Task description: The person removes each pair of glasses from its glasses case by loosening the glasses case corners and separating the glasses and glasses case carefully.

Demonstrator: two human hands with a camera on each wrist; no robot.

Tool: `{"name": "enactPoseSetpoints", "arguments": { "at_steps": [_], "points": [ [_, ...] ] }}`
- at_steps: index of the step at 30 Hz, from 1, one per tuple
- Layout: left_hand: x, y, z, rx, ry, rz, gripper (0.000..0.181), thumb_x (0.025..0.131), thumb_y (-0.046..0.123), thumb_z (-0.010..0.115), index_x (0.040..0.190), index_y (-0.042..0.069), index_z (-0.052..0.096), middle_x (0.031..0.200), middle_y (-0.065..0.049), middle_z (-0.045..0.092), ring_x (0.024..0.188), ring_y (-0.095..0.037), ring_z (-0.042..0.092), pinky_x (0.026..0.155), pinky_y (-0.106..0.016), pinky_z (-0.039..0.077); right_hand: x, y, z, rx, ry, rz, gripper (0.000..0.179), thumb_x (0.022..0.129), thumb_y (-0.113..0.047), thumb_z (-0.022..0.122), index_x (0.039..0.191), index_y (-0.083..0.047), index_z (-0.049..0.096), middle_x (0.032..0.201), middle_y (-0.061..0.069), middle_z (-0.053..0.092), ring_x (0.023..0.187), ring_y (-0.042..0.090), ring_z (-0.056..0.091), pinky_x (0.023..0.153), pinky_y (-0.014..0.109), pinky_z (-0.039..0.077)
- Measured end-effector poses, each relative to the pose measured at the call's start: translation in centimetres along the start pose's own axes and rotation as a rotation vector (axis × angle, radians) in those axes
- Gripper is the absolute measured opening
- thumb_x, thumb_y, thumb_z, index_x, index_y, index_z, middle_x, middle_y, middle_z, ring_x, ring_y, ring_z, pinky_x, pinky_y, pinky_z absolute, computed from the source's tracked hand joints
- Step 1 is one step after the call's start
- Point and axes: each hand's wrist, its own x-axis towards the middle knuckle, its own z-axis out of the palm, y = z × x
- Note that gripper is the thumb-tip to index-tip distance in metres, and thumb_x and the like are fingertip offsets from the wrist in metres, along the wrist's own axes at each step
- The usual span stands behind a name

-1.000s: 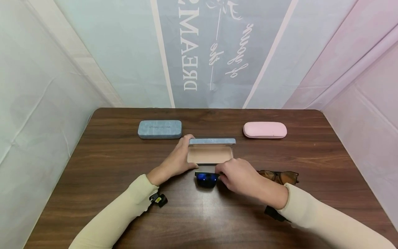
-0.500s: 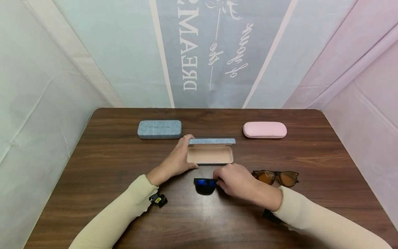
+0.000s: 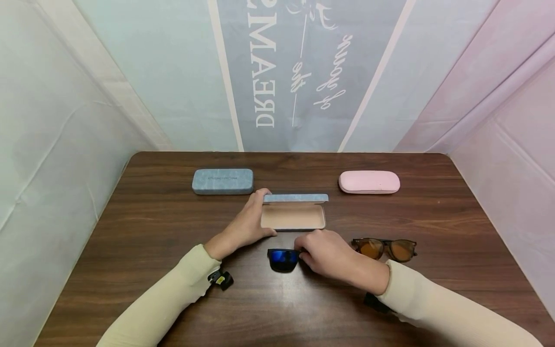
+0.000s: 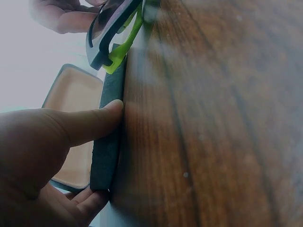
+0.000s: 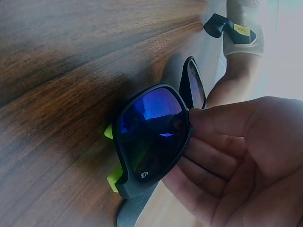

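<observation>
An open blue glasses case (image 3: 293,217) with a beige lining lies mid-table, its lid tilted up at the back. My left hand (image 3: 244,221) grips its left end, thumb along the front wall (image 4: 111,146) and fingers behind. Just in front of the case my right hand (image 3: 327,255) pinches a pair of dark sunglasses (image 5: 154,127) by the bridge, thumb on the front. Their lenses shine blue, and the folded temples are lime green. In the head view the hand hides one lens. The left wrist view shows the sunglasses close to the case's far end.
A second blue case (image 3: 223,181), closed, lies at the back left. At the back right is a closed pink case (image 3: 369,182). Brown-lensed sunglasses (image 3: 401,249) rest on the wooden table (image 3: 151,217) by my right forearm. Fabric sheets hang behind and at the sides.
My right hand has moved the sunglasses a little toward me and left, away from the case's front edge. The brown-lensed pair shows more fully. My left hand has stayed on the case.
</observation>
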Motion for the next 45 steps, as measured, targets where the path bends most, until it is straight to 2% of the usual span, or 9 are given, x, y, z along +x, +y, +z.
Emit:
{"name": "enactPoseSetpoints", "arguments": {
  "at_steps": [8, 16, 25, 33, 40, 45],
  "points": [
    [0.0, 0.1, -0.1, -0.005, 0.01, 0.006, 0.097, 0.08, 0.021, 0.09, 0.15, 0.007, 0.025, 0.147, -0.02, 0.039, 0.132, -0.031, 0.046, 0.105, -0.047, 0.044, 0.0, 0.1, 0.2, 0.008, 0.024, 0.004, 0.006, 0.088, -0.01, 0.078, 0.09, -0.014, 0.073, 0.081, -0.006, 0.07, 0.067, 0.006, 0.062, 0.058, 0.031, 0.052],
    [-0.2, 0.3, -0.1, -0.006, 0.003, -0.005, 0.096, 0.08, 0.02, 0.09, 0.151, 0.007, 0.025, 0.145, -0.02, 0.039, 0.128, -0.031, 0.048, 0.102, -0.047, 0.046, -0.1, 0.1, -0.4, 0.046, 0.019, 0.021, 0.01, 0.093, -0.012, 0.072, 0.101, -0.01, 0.077, 0.092, -0.002, 0.075, 0.073, 0.007, 0.067, 0.064, 0.03, 0.055],
    [-0.2, 0.3, -0.1, -0.006, 0.005, -0.004, 0.096, 0.081, 0.02, 0.089, 0.15, 0.007, 0.025, 0.146, -0.021, 0.038, 0.129, -0.032, 0.047, 0.102, -0.047, 0.046, -0.1, 0.8, -2.2, 0.064, 0.134, 0.02, 0.011, 0.094, -0.014, 0.073, 0.103, -0.008, 0.078, 0.095, -0.001, 0.076, 0.084, 0.012, 0.071, 0.07, 0.033, 0.058],
    [-0.1, 0.2, -0.1, -0.015, 0.002, 0.002, 0.096, 0.08, 0.019, 0.09, 0.15, 0.007, 0.025, 0.147, -0.021, 0.037, 0.131, -0.032, 0.046, 0.103, -0.047, 0.045, 0.0, 1.2, -2.8, 0.082, 0.167, 0.019, 0.01, 0.093, -0.014, 0.075, 0.102, -0.01, 0.077, 0.094, -0.003, 0.075, 0.084, 0.01, 0.07, 0.072, 0.034, 0.058],
    [0.0, 0.2, -0.1, -0.016, 0.0, -0.001, 0.096, 0.08, 0.02, 0.09, 0.15, 0.006, 0.025, 0.147, -0.021, 0.038, 0.13, -0.033, 0.047, 0.103, -0.048, 0.045, -0.1, 1.2, -3.5, 0.057, 0.203, 0.042, 0.022, 0.093, -0.018, 0.076, 0.112, -0.007, 0.076, 0.108, 0.003, 0.075, 0.097, 0.02, 0.072, 0.078, 0.041, 0.059],
    [0.0, 0.2, -0.2, -0.018, -0.005, 0.004, 0.097, 0.081, 0.019, 0.089, 0.151, 0.005, 0.024, 0.147, -0.021, 0.037, 0.13, -0.034, 0.048, 0.103, -0.048, 0.046, -0.1, 1.3, -3.9, 0.048, 0.235, 0.021, 0.029, 0.093, -0.021, 0.077, 0.119, -0.009, 0.075, 0.12, 0.005, 0.073, 0.109, 0.023, 0.069, 0.084, 0.043, 0.058]
  ]
}}
